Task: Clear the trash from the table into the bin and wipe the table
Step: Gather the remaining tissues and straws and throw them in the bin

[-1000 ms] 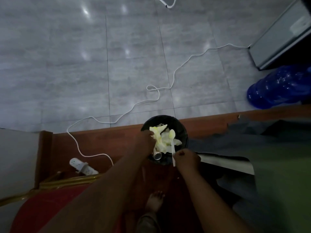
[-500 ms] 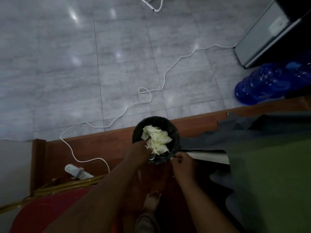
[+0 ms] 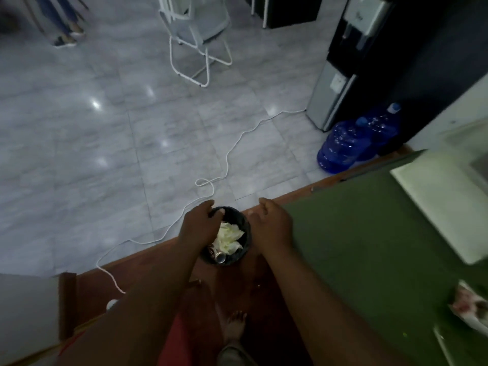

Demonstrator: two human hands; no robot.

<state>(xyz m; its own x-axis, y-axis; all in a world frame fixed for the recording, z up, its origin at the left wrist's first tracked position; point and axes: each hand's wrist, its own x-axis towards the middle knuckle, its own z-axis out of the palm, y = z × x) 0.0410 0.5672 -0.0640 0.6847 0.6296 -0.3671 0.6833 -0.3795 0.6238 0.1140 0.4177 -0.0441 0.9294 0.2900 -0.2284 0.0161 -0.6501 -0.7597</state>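
A small black bin (image 3: pixel 241 253) stands on the floor beside the green-covered table (image 3: pixel 369 247). Crumpled white paper (image 3: pixel 229 237) and a metal can (image 3: pixel 219 257) lie inside it. My left hand (image 3: pixel 200 224) hangs over the bin's left rim with loosely curled fingers and nothing in it. Just right of the bin, my right hand (image 3: pixel 272 223) hovers empty, fingers relaxed and apart. At the table's right edge lies a crumpled wrapper (image 3: pixel 470 305).
A white cable (image 3: pixel 229 154) snakes across the grey tiled floor. Blue water bottles (image 3: pixel 346 143) and a water dispenser (image 3: pixel 340 83) stand at the right, a white chair (image 3: pixel 198 40) at the back. A white board (image 3: pixel 443 202) lies on the table. My bare foot (image 3: pixel 233 328) is below the bin.
The white spoon left my right hand and the paper went into the bin. Both hands have lifted off the trash. The view has tilted up, showing more of the room and table.
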